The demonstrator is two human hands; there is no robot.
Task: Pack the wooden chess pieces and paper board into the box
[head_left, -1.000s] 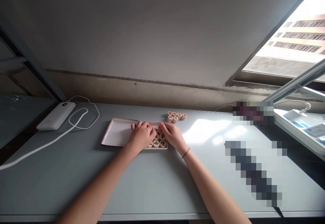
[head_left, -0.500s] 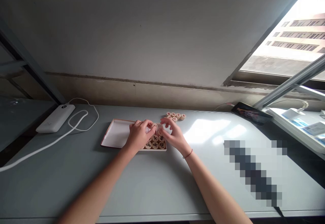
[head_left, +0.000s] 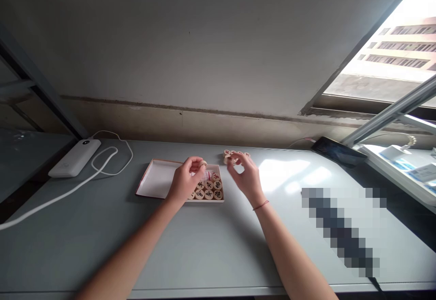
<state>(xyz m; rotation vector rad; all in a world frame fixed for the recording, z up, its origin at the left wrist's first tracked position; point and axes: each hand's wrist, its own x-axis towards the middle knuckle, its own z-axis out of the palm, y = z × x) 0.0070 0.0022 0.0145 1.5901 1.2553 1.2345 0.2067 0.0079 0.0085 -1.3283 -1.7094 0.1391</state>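
Observation:
My left hand (head_left: 186,178) pinches a round wooden piece (head_left: 203,163) above an open shallow box (head_left: 152,179). Several round pieces with black characters (head_left: 209,194) lie in rows in the right part of that box, and a piece with a red character (head_left: 216,177) sits at their upper right. Over the group of loose pieces (head_left: 227,153) behind the box is my right hand (head_left: 247,175), thumb and fingertips around one piece at the group's front left. Its fingers partly cover the group.
On the left lie a white power bank (head_left: 75,158) and a looped white cable (head_left: 68,193). At the back right a phone (head_left: 339,151) leans near a white shelf (head_left: 402,168). A pixelated dark object (head_left: 340,232) lies at the right.
My right hand has moved from the box's right edge rightward to the loose pieces. My left hand has stayed over the box, and the red-character piece is now uncovered.

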